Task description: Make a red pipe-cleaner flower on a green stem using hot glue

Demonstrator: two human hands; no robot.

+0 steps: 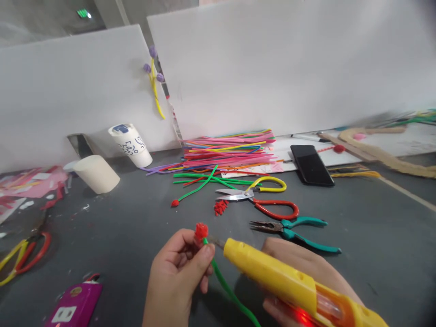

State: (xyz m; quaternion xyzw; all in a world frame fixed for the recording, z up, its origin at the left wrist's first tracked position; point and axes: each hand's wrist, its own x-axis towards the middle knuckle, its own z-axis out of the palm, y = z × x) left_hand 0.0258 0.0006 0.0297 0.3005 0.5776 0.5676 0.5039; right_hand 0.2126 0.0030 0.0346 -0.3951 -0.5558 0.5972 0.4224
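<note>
Between its thumb and fingers, my left hand point(180, 272) pinches a pipe cleaner flower point(201, 231) with a red head and a long green stem that curves toward the lower right. My right hand point(306, 263) is wrapped round a yellow hot glue gun point(272, 265), whose red light glows near the bottom. The gun's metal nozzle points left, close beside the base of the red head; whether it touches cannot be made out. Beyond my hands lie a small pile of red bits point(220, 207) and another green stem with a red tip point(175, 203).
Scissors point(250, 194) lie open, with teal pliers point(288, 227) in front. Behind is a stack of coloured pipe cleaners point(231, 152), with a phone point(311, 164) to its right. Paper cups point(97, 175), more scissors point(32, 254) and a purple power strip point(76, 304) are left. White panels point(289, 68) stand behind.
</note>
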